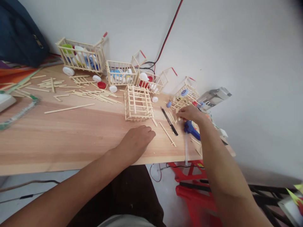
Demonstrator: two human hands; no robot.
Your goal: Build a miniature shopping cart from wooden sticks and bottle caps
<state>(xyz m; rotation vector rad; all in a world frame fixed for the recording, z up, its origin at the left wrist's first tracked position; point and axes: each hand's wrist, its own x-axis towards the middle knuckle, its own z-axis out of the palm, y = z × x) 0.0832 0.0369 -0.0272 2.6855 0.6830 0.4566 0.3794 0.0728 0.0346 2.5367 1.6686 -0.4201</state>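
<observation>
My left hand [136, 140] rests knuckles-up on the wooden table [71, 132] with its fingers curled under, just in front of a small open cage of thin wooden sticks [138, 103]. My right hand [189, 113] reaches to the table's right end, fingers pinched at short sticks beside a half-built stick cart [184, 94]. What the fingertips hold is too small to name. A black pen-like knife [169, 121] lies between the hands, and a blue glue gun [191, 128] sits right under my right wrist.
Three finished stick carts [81, 56] with bottle-cap wheels stand along the wall. Loose sticks [71, 88] and caps litter the back left. A grey box [214, 97] lies at the right edge. Red and black wires climb the wall. A red stool [196, 189] stands below.
</observation>
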